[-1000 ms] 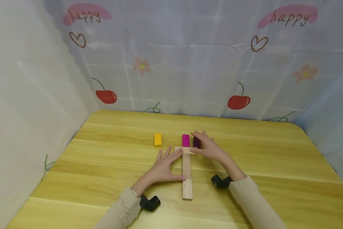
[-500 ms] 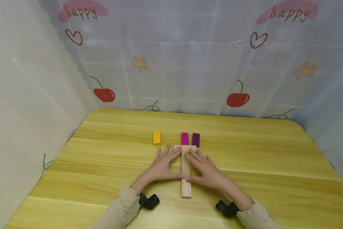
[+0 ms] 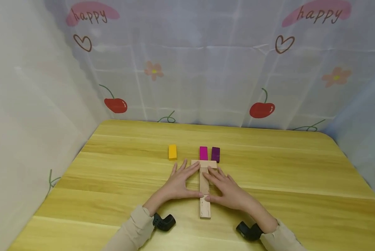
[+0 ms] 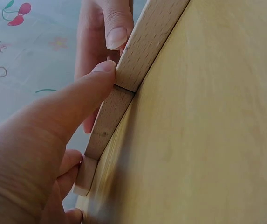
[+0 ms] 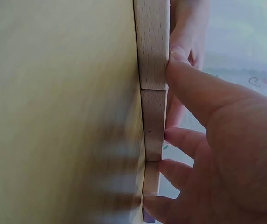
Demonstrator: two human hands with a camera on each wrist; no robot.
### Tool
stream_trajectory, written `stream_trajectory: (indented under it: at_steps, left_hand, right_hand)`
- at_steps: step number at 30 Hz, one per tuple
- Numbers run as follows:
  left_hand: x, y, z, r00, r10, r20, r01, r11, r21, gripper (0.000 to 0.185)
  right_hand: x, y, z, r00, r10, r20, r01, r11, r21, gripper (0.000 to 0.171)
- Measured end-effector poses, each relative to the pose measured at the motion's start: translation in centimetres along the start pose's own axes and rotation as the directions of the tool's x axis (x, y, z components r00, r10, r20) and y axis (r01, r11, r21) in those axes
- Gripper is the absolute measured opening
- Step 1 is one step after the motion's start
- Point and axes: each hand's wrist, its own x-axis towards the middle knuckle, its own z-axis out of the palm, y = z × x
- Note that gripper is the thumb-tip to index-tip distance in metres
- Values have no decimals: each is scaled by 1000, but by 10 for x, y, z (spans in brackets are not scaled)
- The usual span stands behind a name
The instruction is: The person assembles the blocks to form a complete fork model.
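Head view shows both hands lying flat on the wooden table point(image 3: 284, 174), one on each side of a line of plain wooden blocks. The left hand point(image 3: 178, 183) rests with straight, spread fingers against the left side of the far long block point(image 3: 203, 181), its thumb touching near the joint with the near long block point(image 3: 205, 208). The right hand point(image 3: 229, 190) mirrors it on the right side, fingers straight, thumb at the same joint. Neither hand curls round anything; both press lightly with flat fingers. A short plain crossblock point(image 3: 204, 164) lies across the far end of the line, forming a T. Just beyond it stand a magenta block point(image 3: 203, 153) and a purple block point(image 3: 215, 154) side by side, possibly touching the crossblock. A yellow block point(image 3: 172, 152) sits apart to the left. Left wrist view shows the left thumb point(image 4: 84, 95) touching the joint.
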Motion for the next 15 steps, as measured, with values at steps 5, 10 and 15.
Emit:
stream_trajectory:
  at_steps: [5, 10, 15]
  left_hand:
    - [0, -4, -3, 1000, -6, -9, 5, 995, -97, 97]
    - [-1, -11, -17, 999, -19, -42, 9, 973, -229, 96]
    - [-3, -15, -35, 994, -25, -102, -8, 951, -309, 90]
  right_hand:
    - [1, 0, 0, 1000, 4, 0, -4, 1000, 12, 71]
    - [3, 1, 1, 1000, 3, 16, -3, 1000, 10, 73]
    - [0, 0, 0, 1000, 11, 29, -12, 1000, 4, 72]
